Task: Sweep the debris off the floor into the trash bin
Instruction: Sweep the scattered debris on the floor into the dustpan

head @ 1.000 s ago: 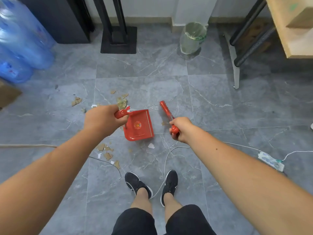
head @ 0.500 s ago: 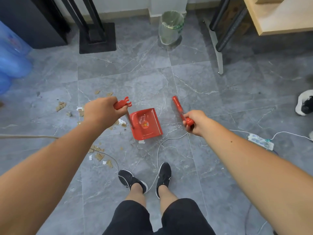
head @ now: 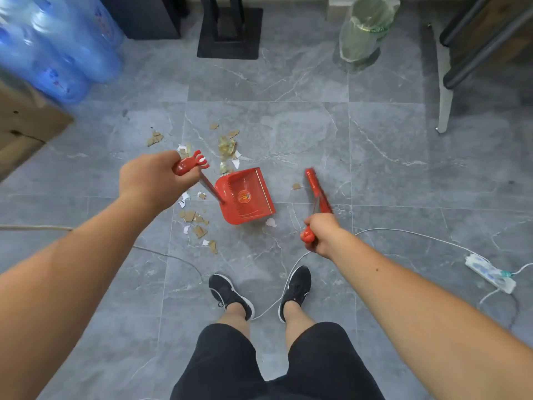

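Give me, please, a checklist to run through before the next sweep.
1. Left hand grips the dustpan by its handle: ok.
2. Right hand grips the broom: ok.
3. Dustpan lip flat on the floor: cannot tell.
4. Debris gathered: not ok; scraps lie scattered left of and beyond the dustpan.
5. Cable clear of the shoes: not ok; it runs between them.
6. Bin open and lined: ok.
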A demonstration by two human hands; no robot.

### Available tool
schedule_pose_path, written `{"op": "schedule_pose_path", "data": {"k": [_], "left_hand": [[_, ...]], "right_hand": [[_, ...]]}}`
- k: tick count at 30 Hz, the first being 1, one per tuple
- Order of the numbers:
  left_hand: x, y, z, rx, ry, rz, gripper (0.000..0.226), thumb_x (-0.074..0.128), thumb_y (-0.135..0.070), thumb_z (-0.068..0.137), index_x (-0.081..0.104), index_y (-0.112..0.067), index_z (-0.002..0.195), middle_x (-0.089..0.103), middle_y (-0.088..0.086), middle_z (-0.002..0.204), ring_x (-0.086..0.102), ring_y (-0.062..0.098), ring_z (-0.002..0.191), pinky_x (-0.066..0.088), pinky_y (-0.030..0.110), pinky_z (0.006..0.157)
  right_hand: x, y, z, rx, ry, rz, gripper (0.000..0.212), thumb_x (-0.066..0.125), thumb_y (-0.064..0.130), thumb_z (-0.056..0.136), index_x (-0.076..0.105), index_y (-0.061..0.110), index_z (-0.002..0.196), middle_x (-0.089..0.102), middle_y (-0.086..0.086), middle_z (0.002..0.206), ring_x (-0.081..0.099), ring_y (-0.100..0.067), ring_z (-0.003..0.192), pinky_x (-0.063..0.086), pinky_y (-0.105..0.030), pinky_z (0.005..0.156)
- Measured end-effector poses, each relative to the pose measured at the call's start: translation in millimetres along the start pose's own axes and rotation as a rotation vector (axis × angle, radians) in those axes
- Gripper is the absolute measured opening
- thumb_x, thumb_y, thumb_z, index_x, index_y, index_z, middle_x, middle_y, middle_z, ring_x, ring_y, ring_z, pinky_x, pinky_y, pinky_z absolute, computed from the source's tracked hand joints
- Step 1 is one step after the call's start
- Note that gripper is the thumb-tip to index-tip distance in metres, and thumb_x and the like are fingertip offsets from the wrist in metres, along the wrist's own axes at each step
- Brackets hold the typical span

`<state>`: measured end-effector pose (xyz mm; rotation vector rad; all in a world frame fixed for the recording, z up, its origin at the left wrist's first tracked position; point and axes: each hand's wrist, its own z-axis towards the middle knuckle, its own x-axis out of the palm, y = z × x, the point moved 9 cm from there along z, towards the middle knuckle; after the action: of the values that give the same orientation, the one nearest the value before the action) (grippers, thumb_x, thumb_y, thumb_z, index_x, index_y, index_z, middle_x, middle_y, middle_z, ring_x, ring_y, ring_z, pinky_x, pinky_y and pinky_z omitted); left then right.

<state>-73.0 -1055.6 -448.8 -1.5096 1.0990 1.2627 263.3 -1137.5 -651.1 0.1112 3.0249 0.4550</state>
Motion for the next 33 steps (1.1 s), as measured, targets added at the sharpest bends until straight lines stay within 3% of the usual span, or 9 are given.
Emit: {"op": "schedule_pose_path", "data": {"k": [6,11,15,18,23,28,31,33], "left_hand": [[-10,96,-14,-0.098,-0.037,-0.032,0.054,0.059,-0.061,0.086,0.052,-0.011,0.066,0.054,0.004,0.058,0.055,0.033,0.062,0.04,0.034,0.058],[-21,179,-32,-0.144,-0.05,-0.038,0.051,0.059,-0.06,0.084,0.054,-0.013,0.065,0.054,0.002,0.058,0.053,0.032,0.062,0.041,0.033,0.06],[-24,235,-49,-0.154,-0.056,-0.07,0.055,0.051,-0.066,0.077,0.054,-0.013,0.065,0.055,0.0,0.056,0.056,0.031,0.061,0.042,0.033,0.059],[-27,274,-57,-0.164,-0.053,-0.07,0.059,0.045,-0.072,0.073,0.052,-0.014,0.063,0.053,-0.001,0.055,0.055,0.032,0.06,0.04,0.031,0.057],[-27,321,-70,-0.184,-0.064,-0.082,0.069,0.033,-0.079,0.065,0.051,-0.012,0.062,0.054,0.001,0.055,0.056,0.033,0.061,0.045,0.033,0.057],[-24,361,-82,-0.203,-0.062,-0.057,0.072,0.03,-0.08,0.068,0.053,-0.012,0.063,0.053,0.0,0.054,0.057,0.03,0.059,0.041,0.031,0.053],[-26,379,-88,-0.227,-0.055,-0.05,0.067,0.037,-0.08,0.071,0.048,-0.015,0.059,0.043,-0.004,0.05,0.05,0.028,0.056,0.034,0.029,0.052],[-28,393,-91,-0.266,-0.038,-0.065,0.062,0.051,-0.074,0.079,0.047,-0.015,0.06,0.045,-0.005,0.051,0.051,0.028,0.058,0.039,0.031,0.054]], "right_hand": [[86,-36,-19,0.039,0.044,-0.015,0.021,0.04,-0.001,0.098,0.049,0.012,0.085,0.035,-0.005,0.058,0.03,-0.01,0.025,0.031,-0.013,0.032],[164,-60,-40,0.054,0.063,-0.003,0.023,0.039,0.0,0.099,0.046,0.013,0.081,0.033,-0.003,0.045,0.03,-0.011,0.028,0.027,-0.011,0.032],[229,-72,-55,0.053,0.083,-0.018,0.022,0.038,0.001,0.1,0.044,0.013,0.082,0.033,-0.004,0.058,0.033,-0.012,0.041,0.026,-0.011,0.03],[273,-71,-65,0.047,0.104,-0.036,0.02,0.038,0.004,0.101,0.043,0.015,0.085,0.038,-0.004,0.06,0.038,-0.01,0.033,0.028,-0.011,0.03],[336,-61,-68,0.038,0.147,-0.022,0.019,0.034,0.006,0.1,0.045,0.016,0.089,0.043,-0.002,0.041,0.041,-0.01,0.045,0.031,-0.012,0.031],[384,-58,-73,0.054,0.201,-0.025,0.016,0.038,0.008,0.099,0.051,0.015,0.101,0.056,-0.008,0.063,0.041,-0.008,0.044,0.03,-0.014,0.029],[395,-52,-80,0.041,0.221,-0.007,0.02,0.038,0.009,0.102,0.048,0.012,0.085,0.041,0.0,0.046,0.04,-0.006,0.037,0.027,-0.012,0.029],[397,-45,-89,0.019,0.225,-0.002,0.022,0.038,0.008,0.102,0.046,0.012,0.082,0.039,0.001,0.044,0.042,-0.007,0.035,0.027,-0.011,0.03]]}}
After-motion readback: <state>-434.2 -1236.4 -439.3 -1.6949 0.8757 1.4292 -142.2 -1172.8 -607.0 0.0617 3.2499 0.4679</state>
